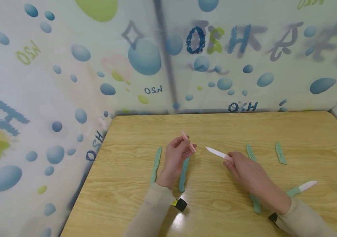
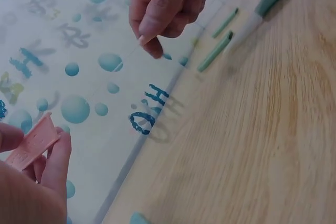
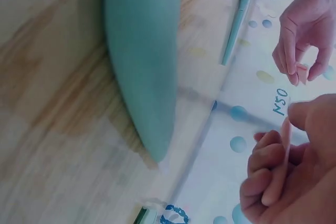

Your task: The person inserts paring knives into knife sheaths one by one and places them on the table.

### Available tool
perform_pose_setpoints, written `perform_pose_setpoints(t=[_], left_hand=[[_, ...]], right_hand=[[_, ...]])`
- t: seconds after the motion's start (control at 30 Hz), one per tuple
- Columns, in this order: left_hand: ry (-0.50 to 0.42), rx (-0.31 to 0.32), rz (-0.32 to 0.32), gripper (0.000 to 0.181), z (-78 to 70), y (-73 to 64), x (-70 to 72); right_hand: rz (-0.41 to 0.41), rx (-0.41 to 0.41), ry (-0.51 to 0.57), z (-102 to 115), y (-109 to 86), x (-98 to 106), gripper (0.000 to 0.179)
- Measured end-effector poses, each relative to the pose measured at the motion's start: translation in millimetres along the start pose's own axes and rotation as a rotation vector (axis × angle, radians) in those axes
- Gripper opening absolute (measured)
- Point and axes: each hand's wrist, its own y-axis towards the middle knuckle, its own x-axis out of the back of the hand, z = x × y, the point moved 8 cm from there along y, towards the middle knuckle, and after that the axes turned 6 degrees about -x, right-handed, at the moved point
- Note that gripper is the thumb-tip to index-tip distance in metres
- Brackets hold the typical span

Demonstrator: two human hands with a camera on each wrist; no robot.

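My left hand [image 1: 175,154] holds a thin pink knife sheath [image 1: 188,142] between thumb and fingers, raised over the table. Its flat side with raised marks shows in the left wrist view. To the right, my right hand [image 1: 248,171] grips a knife by its pink handle [image 3: 278,177], fingers curled round it. The bare white blade [image 1: 217,153] points left toward the sheath, with a gap between them. Two sheathed green knives lie by my left hand, one knife [image 1: 156,164] left of it and another knife [image 1: 182,177] partly behind it.
Right of centre lie two loose green sheaths, one sheath [image 1: 280,153] in plain view and another sheath [image 1: 250,151] partly covered by my right hand. A bare-bladed green knife [image 1: 296,191] and a green handle [image 1: 255,204] lie around my right forearm. Patterned walls border the wooden table [image 1: 216,128].
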Motion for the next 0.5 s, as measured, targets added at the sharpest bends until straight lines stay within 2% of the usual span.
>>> perform_pose_setpoints(t=[0.1,0.23,0.5], left_hand=[[-0.049,0.020,-0.022,0.023,4.2,0.1,-0.4],[-0.104,0.035,-0.020,0.021,8.2,-0.1,-2.6],[-0.156,0.001,0.003,0.027,10.7,-2.1,-5.1]], right_hand=[[-0.027,0.008,-0.028,-0.5,-2.9,2.3,0.014],[-0.086,0.051,-0.057,1.5,-4.5,5.5,0.013],[-0.177,0.150,-0.066,9.3,-7.0,9.4,0.019]])
